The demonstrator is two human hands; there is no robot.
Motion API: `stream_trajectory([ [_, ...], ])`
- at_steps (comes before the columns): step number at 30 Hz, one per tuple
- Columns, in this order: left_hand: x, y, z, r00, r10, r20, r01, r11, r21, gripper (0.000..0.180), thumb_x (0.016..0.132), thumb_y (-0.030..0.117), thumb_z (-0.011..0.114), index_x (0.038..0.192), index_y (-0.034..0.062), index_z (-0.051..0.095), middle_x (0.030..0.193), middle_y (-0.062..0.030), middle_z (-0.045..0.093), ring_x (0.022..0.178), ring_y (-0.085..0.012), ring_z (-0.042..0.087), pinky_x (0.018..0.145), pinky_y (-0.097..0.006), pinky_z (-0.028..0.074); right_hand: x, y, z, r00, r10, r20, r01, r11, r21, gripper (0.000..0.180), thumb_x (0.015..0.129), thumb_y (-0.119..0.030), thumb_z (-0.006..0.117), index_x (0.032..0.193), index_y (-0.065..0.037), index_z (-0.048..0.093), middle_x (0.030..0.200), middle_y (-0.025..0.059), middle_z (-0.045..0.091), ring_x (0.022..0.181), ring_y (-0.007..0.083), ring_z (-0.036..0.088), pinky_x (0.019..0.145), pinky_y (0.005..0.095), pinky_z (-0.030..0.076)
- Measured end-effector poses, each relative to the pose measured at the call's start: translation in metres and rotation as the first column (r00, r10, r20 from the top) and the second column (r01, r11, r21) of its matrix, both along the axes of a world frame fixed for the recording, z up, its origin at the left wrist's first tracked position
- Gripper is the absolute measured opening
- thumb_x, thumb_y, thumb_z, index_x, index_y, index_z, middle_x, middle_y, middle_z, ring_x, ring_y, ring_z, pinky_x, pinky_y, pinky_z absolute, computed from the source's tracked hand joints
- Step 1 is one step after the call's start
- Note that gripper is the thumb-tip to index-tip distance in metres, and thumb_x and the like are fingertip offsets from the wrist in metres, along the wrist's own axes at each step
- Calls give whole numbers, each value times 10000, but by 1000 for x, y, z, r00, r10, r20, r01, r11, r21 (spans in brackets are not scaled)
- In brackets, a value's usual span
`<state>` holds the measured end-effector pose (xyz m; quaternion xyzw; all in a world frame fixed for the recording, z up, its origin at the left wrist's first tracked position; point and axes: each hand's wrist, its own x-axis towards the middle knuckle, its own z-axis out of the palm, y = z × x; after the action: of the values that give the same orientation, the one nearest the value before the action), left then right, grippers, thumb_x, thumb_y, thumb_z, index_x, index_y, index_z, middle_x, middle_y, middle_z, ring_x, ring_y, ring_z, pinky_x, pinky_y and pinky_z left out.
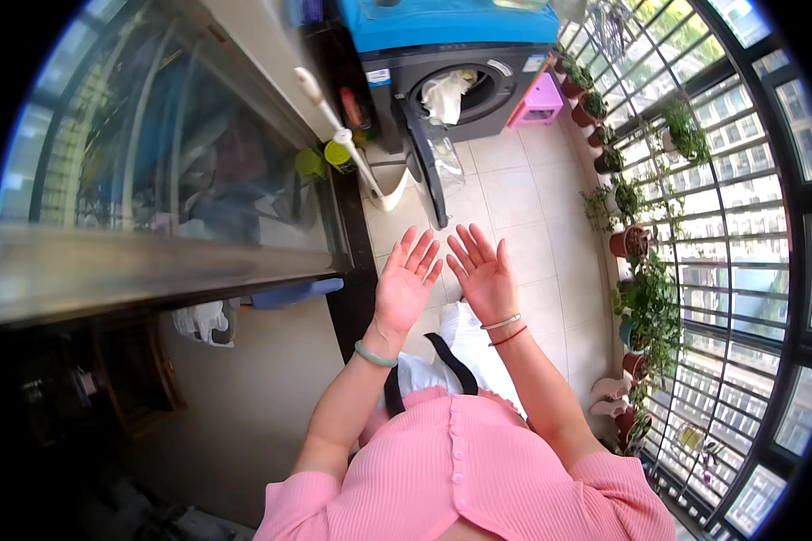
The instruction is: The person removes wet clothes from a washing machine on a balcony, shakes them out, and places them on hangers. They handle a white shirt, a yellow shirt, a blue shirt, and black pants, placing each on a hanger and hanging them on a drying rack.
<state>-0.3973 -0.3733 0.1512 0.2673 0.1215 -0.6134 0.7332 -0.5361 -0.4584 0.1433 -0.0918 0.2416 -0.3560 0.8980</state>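
From my end I have both hands free: the left hand (404, 288) and the right hand (487, 281) are side by side, not touching each other, palms turned up, fingers spread apart and holding nothing. Ahead of them stands the washing machine (523, 97), its round door (427, 167) swung out on the left, the near edge showing just beyond the gap between my fingertips. The white cloth (446, 95) is farther ahead, bunched in the drum mouth and partly spilling over the lip.

For any reach from here, I judge the right hand has the cleaner line, since the door hangs across the left hand's way. I would pass to the right of the door, stoop low, and gather the cloth by a thick fold rather than a corner; it looks limp and could trail onto the floor (519, 203). The left hand would do best steadying the door or supporting the cloth from below, clear of the white bucket (390, 187) ahead and to its left.
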Motion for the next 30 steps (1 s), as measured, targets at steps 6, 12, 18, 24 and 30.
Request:
stream_trajectory([
  [6,-40,-151,-41,986,-159,-46,163,983,87,358,996,276,482,1332,151,484,1316,-50,536,1191,-193,502,1033,-362,394,-52,-127,-23,985,-121,-127,124,992,18,565,1025,-438,326,1387,-14,418,1432,143,440,1302,304,442,1068,431,379],
  [12,-9,-279,-107,980,-185,-74,197,956,219,312,978,230,532,1278,141,526,1259,-48,571,1112,-180,542,954,-344,449,-48,-213,-80,977,-154,-148,176,973,147,548,1026,-423,343,1368,-5,435,1407,149,466,1276,294,467,1040,420,402],
  [18,70,-408,-226,983,-184,19,165,919,358,287,967,225,557,1227,103,544,1198,-65,587,1066,-210,564,911,-354,479,-9,-301,-160,973,-146,-181,179,966,184,560,1024,-426,355,1382,0,419,1403,147,470,1256,277,485,1019,401,416],
  [24,174,-533,-362,925,-276,263,88,827,556,367,954,271,586,1260,101,475,1194,-82,583,1023,-219,575,887,-367,495,31,-370,-257,971,-144,-192,186,956,226,576,1019,-435,369,1384,8,414,1400,160,470,1263,281,476,1032,410,405],
  [30,242,-619,-444,824,-389,412,23,750,661,890,877,580,573,1494,153,94,1192,-85,606,1019,-264,623,825,-416,525,64,-405,-316,974,-155,-167,197,941,274,576,1013,-430,393,1375,17,421,1383,164,483,1242,272,493,1013,399,427],
])
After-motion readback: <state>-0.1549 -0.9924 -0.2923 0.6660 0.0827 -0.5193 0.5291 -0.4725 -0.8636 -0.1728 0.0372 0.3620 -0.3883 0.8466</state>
